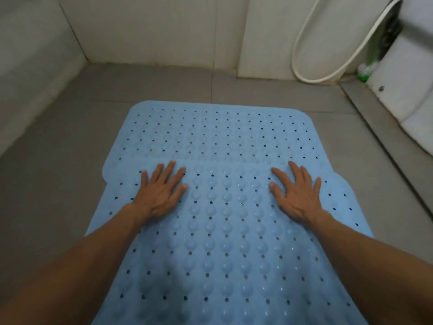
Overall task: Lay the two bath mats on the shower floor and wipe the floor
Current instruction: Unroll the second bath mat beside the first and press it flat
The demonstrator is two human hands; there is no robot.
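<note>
Two light blue bath mats are down on the grey tile shower floor. The near mat runs from the bottom edge of the shot up to about the middle, and its far edge overlaps the near edge of the far mat, so they're touching, one lapped over the other. Both are covered in small round holes, and the near one shows rows of dome-like bumps down its middle. The near mat sits shifted a bit to the right of the far one, so the edges don't line up.

Both hands are flat on the near mat, right by that overlap seam. The left hand is palm down with fingers spread wide, pointing away and slightly right. The right hand mirrors it, palm down, fingers fanned out, pointing away and slightly left. Neither is gripping anything. Both forearms are bare and stretch in from the bottom corners, pretty straight.

The near mat's lower end is cut off by the frame, so can't see where it stops. Around it: pale wall tiles at the back, a white hose looping down the wall on the right, and something green in the right corner that's too blurry to make out. A raised grey ledge runs along the right side.
</note>
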